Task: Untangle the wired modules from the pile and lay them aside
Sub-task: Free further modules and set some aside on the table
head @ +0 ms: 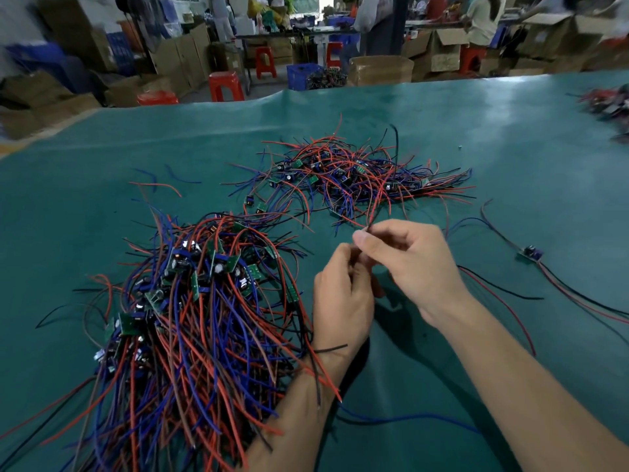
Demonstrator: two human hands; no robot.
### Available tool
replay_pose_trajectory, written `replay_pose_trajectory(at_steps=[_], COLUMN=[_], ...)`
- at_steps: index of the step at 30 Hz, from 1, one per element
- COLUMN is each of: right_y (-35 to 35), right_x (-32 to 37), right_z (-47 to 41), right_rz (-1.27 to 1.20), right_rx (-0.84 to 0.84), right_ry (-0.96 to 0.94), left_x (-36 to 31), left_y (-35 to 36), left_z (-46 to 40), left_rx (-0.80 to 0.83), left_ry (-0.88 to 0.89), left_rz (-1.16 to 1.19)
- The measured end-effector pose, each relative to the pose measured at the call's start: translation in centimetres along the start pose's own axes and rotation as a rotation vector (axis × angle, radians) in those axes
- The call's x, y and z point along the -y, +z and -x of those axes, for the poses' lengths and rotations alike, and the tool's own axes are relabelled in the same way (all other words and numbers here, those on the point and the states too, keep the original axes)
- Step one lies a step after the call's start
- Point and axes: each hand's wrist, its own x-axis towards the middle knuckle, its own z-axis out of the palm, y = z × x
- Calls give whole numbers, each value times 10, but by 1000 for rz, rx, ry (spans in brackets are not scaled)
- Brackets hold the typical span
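Teal, glossy table (442, 131). Red, blue and black wires in the near pile (190, 318) and the far pile (350, 175), dotted with green boards. Red stools (226, 85) and blue crates (303, 76) behind.

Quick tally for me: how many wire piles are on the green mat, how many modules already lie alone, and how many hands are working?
Wire piles: 3
Modules lying alone: 1
Hands: 2
Total: 6

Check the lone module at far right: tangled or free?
Free. The lone module lies apart on the green mat, its wires spread out, clear of both piles; neither of the hands touches it.
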Motion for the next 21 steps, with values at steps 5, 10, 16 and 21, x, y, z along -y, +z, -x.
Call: replay_pose_trajectory(at_steps=[5,10,16,21], right_y=[-24,-14,57,34], right_x=[27,107,160,100], right_z=[-8,-9,-22,-48], right_rz=[-32,-195,30,966], right_rx=[-312,-386,240,215], right_ry=[-139,-360,-217,-128], left_x=[0,0,-7,-4], left_y=[3,1,0,-1], left_z=[3,1,3,0], left_rx=[89,73,45,36], left_ry=[29,28,-21,-47], left_rz=[-53,-103,-84,-55])
